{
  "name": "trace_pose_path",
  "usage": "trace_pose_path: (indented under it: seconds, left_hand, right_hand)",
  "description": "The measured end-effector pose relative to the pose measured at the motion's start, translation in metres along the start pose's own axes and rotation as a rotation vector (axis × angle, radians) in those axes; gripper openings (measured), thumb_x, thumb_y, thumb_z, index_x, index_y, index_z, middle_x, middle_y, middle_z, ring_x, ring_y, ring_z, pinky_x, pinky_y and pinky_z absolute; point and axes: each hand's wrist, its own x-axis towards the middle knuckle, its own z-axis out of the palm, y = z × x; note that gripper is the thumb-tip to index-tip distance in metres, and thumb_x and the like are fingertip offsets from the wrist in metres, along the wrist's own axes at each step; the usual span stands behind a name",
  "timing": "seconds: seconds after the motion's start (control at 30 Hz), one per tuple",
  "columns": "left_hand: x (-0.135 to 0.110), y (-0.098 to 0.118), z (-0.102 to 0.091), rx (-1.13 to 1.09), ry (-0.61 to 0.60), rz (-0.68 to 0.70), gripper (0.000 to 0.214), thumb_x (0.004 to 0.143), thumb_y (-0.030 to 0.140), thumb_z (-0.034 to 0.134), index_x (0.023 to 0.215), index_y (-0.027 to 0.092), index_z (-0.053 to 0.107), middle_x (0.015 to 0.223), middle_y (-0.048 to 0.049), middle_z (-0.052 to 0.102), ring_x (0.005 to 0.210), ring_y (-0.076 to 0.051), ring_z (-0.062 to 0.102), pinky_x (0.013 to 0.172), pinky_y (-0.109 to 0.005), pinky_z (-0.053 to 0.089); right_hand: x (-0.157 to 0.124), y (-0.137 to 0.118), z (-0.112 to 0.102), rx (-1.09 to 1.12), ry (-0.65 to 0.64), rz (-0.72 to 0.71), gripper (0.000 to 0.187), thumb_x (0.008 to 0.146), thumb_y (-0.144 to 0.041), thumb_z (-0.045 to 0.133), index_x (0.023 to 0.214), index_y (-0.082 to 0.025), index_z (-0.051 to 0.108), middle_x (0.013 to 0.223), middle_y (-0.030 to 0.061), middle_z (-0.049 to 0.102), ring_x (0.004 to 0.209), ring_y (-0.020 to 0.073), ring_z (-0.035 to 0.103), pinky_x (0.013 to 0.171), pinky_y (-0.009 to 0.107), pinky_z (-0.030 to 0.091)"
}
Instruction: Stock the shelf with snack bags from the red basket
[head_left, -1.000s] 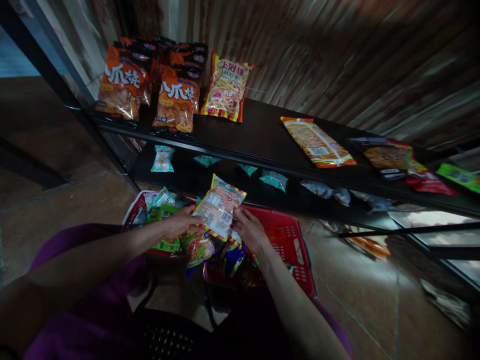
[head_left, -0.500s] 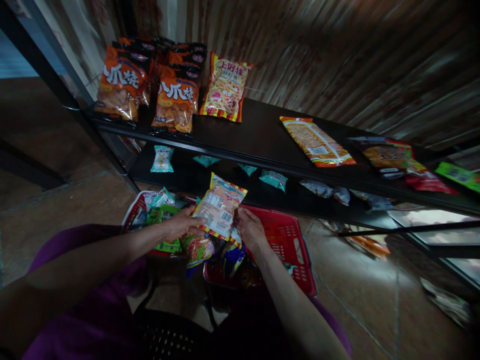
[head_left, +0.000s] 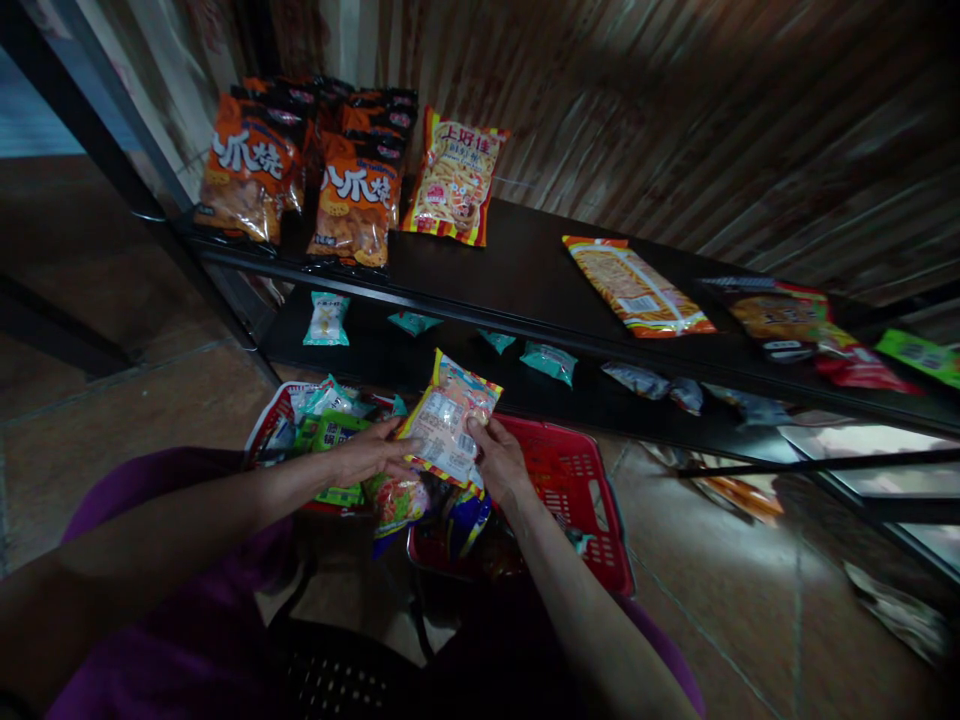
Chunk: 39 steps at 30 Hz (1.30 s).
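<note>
Between my two hands is a snack bag [head_left: 442, 418] with yellow and red edges, its printed back with a barcode facing up. My left hand [head_left: 367, 453] holds it by the lower left edge, some fingers hidden beneath. My right hand [head_left: 499, 458] grips the right side, thumb on top. Just below hang a colourful snack bag [head_left: 397, 500] and a dark blue bag [head_left: 466, 520], over the gap between two red baskets. The left basket [head_left: 259, 425] holds green and teal packets [head_left: 330, 425]; the right basket [head_left: 581, 455] is partly covered by my forearm.
On the black shelf [head_left: 517, 265] stand orange snack bags [head_left: 352, 205] and a yellow-red bag [head_left: 456, 180]. An orange packet [head_left: 637, 290] lies flat to their right. Small teal packets [head_left: 549, 362] rest on the lower shelf. Packets [head_left: 735, 490] lie on the tiled floor at right.
The held bag has shifted slightly right. My right thumb has come further over its face. The camera view has moved a little.
</note>
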Motion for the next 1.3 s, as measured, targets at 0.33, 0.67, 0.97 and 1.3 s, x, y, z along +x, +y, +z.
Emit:
trace_pose_path:
  seconds: [0.33,0.67,0.97,1.3]
  left_hand:
    - [0.013,0.013,-0.003,0.019,0.202,0.124,0.045,0.070,0.048,0.072,0.103,0.018,0.065,0.112,-0.0084,0.067,0.098,-0.021,0.063,0.082,-0.030,0.049]
    - [0.011,0.020,-0.003,0.110,0.250,0.133,0.043,0.072,0.051,0.068,0.099,0.018,0.066,0.105,-0.0081,0.069,0.086,-0.018,0.064,0.072,-0.028,0.046]
    - [0.012,0.018,0.003,0.189,0.268,0.220,0.042,0.069,0.041,0.073,0.099,0.014,0.065,0.098,-0.0093,0.071,0.084,-0.021,0.063,0.073,-0.030,0.047]
    - [0.015,0.016,0.000,0.334,0.346,0.275,0.030,0.073,0.038,0.065,0.092,0.015,0.064,0.088,-0.0063,0.071,0.076,-0.019,0.063,0.066,-0.027,0.046]
  right_hand:
    - [-0.002,0.003,0.002,-0.148,-0.120,-0.032,0.043,0.058,-0.041,0.081,0.091,-0.020,0.065,0.082,0.0015,0.074,0.064,0.0190,0.067,0.059,0.029,0.052]
    - [-0.010,-0.003,0.009,-0.199,-0.186,-0.055,0.040,0.059,-0.038,0.080,0.094,-0.022,0.068,0.088,0.0012,0.074,0.069,0.0196,0.067,0.063,0.030,0.051]
    - [-0.010,0.000,0.005,-0.247,-0.180,-0.048,0.036,0.063,-0.043,0.077,0.092,-0.023,0.070,0.082,0.0004,0.074,0.067,0.0198,0.067,0.059,0.029,0.051]
    - [-0.002,0.011,0.002,-0.391,-0.091,-0.227,0.051,0.068,-0.041,0.072,0.115,-0.026,0.058,0.097,0.0036,0.070,0.083,0.0204,0.066,0.075,0.033,0.052]
